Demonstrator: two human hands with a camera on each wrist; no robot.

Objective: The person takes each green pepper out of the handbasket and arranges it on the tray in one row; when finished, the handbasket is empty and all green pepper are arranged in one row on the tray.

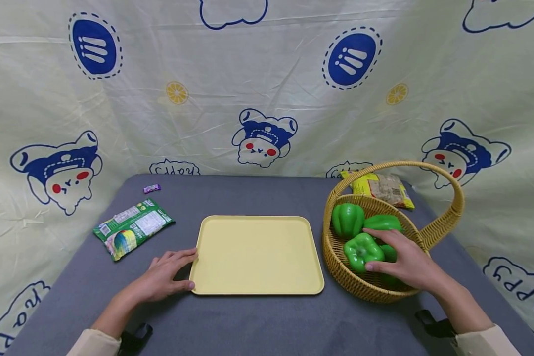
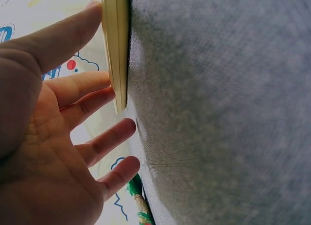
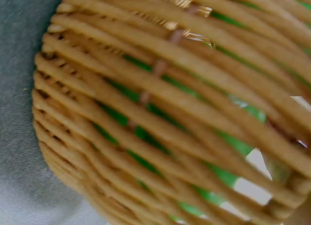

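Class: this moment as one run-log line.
left hand: touches left edge of tray | right hand: at green pepper in wicker basket, grip unclear | green packet: on table, left of tray

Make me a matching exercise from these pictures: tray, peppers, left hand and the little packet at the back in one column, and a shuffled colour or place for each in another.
Column one:
1. Tray
2. Peppers
3. Left hand
4. Small packet

Column two:
A. Purple
B. At the tray's left edge
C. Inside the basket
D. Pale yellow

Right pairs: 1-D, 2-C, 3-B, 4-A.
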